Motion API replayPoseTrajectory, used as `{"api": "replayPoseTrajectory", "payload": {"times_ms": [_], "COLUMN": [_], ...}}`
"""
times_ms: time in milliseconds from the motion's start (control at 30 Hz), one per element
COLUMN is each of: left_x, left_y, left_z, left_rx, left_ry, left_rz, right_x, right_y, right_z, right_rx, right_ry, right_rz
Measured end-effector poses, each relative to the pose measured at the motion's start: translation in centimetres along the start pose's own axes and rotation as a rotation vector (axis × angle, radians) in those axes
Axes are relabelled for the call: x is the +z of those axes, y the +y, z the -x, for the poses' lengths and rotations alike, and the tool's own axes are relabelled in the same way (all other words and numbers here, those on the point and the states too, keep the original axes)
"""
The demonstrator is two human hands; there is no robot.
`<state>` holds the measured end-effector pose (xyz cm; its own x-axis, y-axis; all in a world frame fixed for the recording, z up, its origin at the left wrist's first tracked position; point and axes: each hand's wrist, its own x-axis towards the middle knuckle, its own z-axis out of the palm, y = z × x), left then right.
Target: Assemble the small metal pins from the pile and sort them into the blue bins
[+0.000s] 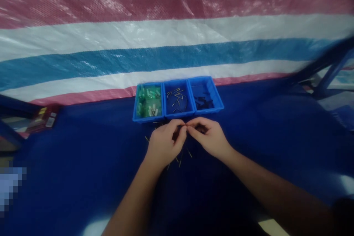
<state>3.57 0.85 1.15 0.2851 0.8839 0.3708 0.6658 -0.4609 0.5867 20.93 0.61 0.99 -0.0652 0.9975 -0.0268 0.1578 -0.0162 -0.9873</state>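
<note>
My left hand and my right hand meet fingertip to fingertip just in front of the blue bins. Both are closed in a pinch; whatever lies between the fingertips is too small and hidden to make out. Beneath and around them, several thin pin-like pieces with brass-coloured ends are scattered on the dark blue surface. More such pieces lie in the middle blue bin. The left bin holds a green bag and several small pale pieces. Small dark pieces lie in the right bin.
The blue table surface extends to both sides. A striped plastic sheet hangs behind the bins. At the far left lies a dark red box. Dark frame bars stand at the right edge.
</note>
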Motion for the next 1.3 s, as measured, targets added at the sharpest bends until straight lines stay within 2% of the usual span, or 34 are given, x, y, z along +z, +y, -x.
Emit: {"api": "replayPoseTrajectory", "payload": {"times_ms": [1300], "left_x": [-0.07], "left_y": [0.05], "left_z": [0.01], "left_rx": [0.003], "left_ry": [0.006], "left_rz": [-0.012], "right_x": [0.00], "right_y": [-0.07], "right_z": [0.03], "right_rx": [-0.006], "right_ry": [0.001], "right_rz": [0.008]}}
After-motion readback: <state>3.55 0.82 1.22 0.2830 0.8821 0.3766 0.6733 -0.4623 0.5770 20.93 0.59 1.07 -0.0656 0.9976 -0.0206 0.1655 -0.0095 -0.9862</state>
